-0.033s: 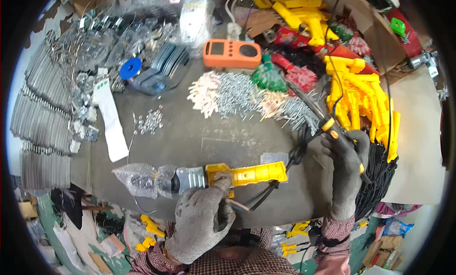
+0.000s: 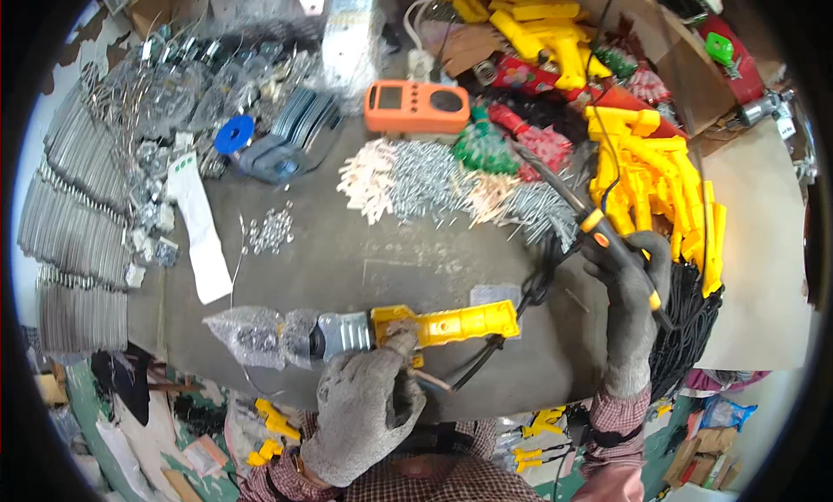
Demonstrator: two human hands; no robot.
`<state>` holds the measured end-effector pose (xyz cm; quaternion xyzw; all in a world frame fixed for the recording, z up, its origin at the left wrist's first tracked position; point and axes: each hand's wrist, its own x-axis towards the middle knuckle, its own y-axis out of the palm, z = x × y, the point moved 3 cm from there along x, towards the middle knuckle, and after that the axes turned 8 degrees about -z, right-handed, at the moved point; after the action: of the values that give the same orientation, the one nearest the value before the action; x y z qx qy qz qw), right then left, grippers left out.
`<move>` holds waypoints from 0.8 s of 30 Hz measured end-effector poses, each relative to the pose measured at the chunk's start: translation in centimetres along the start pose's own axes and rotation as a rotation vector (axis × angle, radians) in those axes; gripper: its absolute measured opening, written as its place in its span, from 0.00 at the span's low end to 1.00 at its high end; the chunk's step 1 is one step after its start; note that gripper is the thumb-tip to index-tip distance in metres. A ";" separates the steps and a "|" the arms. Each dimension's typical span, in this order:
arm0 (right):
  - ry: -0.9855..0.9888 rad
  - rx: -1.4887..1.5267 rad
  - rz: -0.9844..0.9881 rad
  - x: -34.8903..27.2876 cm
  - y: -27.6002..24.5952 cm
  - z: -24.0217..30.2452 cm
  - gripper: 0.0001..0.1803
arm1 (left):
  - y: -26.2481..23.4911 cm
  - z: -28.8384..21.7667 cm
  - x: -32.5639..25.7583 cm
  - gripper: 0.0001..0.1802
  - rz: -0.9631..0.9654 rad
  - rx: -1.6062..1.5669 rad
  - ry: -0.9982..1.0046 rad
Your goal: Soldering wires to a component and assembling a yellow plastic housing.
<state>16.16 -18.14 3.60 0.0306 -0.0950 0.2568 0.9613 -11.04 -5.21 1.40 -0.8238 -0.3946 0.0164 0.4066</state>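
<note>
Dark grey worktop (image 2: 317, 272), viewed from above. Nearest, my left hand in a grey knit glove (image 2: 360, 415): the fingertips are clamped on one open-faced yellow plastic handle shell (image 2: 468, 321). It lies near the front edge, joined to one ribbed silver metal sleeve (image 2: 347, 333), with clear bubble wrap (image 2: 252, 333) at the left end. My right hand (image 2: 629, 311), gloved alike, is closed around one black, yellow-ringed, rod-shaped tool (image 2: 618, 249), angled away and leftward. Beyond: one white strip (image 2: 200, 229) and small silver pieces (image 2: 272, 229), too many to count. Farther: one green bundle (image 2: 486, 146), one red bundle (image 2: 542, 146) beside it, and one orange handheld meter (image 2: 416, 118).
</note>
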 end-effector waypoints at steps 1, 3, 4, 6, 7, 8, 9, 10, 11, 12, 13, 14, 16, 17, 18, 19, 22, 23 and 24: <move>-0.039 -0.139 -0.029 1.0 -0.1 0.0 0.15 | -0.1 -0.1 0.0 0.34 -0.015 0.012 0.018; -0.200 -0.190 0.021 3.1 0.5 -0.5 0.18 | -0.2 -0.3 0.1 0.35 -0.036 0.028 0.043; -0.293 -0.357 0.067 4.1 0.6 -0.6 0.19 | -0.3 -0.4 0.1 0.36 -0.043 0.032 0.050; -0.410 -0.370 0.154 6.3 2.0 -1.7 0.18 | -0.3 -0.4 0.1 0.35 -0.015 0.023 0.051; -0.491 -0.468 0.187 7.3 2.7 -2.3 0.18 | -0.3 -0.4 0.0 0.35 -0.007 0.026 0.032; -0.573 -0.486 0.220 8.3 3.5 -2.8 0.19 | -0.3 -0.4 0.0 0.36 -0.010 0.015 0.033; -0.660 -0.529 0.249 9.1 4.4 -3.3 0.19 | -0.2 -0.4 0.0 0.36 -0.013 0.005 0.033; -0.772 -0.557 0.277 9.7 5.2 -3.5 0.20 | -0.2 -0.4 -0.1 0.35 -0.006 0.031 0.001; -0.745 -0.632 0.323 10.3 5.7 -3.8 0.20 | -0.2 -0.6 -0.1 0.35 -0.041 0.027 0.037; -0.744 -0.693 0.369 10.6 6.1 -4.0 0.20 | -0.3 -0.7 -0.1 0.35 -0.077 0.025 0.049; -0.732 -0.759 0.412 10.7 6.4 -3.9 0.21 | -0.4 -0.8 -0.1 0.34 -0.112 0.023 0.060; -0.760 -0.753 0.466 10.4 6.3 -3.5 0.22 | -0.3 -0.8 -0.1 0.34 -0.083 0.007 0.035; -0.719 -0.828 0.517 9.7 6.0 -2.7 0.22 | -0.2 -0.7 -0.1 0.33 -0.032 -0.025 -0.022; -0.715 -0.863 0.558 9.3 5.9 -2.4 0.22 | -0.3 -0.8 0.0 0.33 -0.038 -0.014 -0.003; -0.629 -0.843 0.554 9.1 5.6 -2.0 0.23 | -0.4 -0.8 0.0 0.33 -0.048 -0.003 0.015; -0.679 -0.841 0.541 8.9 5.6 -1.6 0.23 | -0.5 -0.8 0.1 0.33 -0.058 0.008 0.031; -0.764 -0.846 0.497 9.2 6.4 -1.1 0.21 | -0.3 -0.7 0.1 0.33 0.014 0.002 -0.026; -0.774 -0.834 0.529 9.4 6.8 -1.2 0.22 | -0.3 -0.7 0.1 0.32 -0.004 0.006 -0.010; -0.786 -0.822 0.563 9.7 7.1 -1.3 0.22 | -0.4 -0.8 0.1 0.32 -0.024 0.008 0.005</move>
<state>21.05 -7.09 4.36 -0.2753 -0.5360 0.4120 0.6835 -10.92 -5.49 2.23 -0.8175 -0.4033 0.0113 0.4110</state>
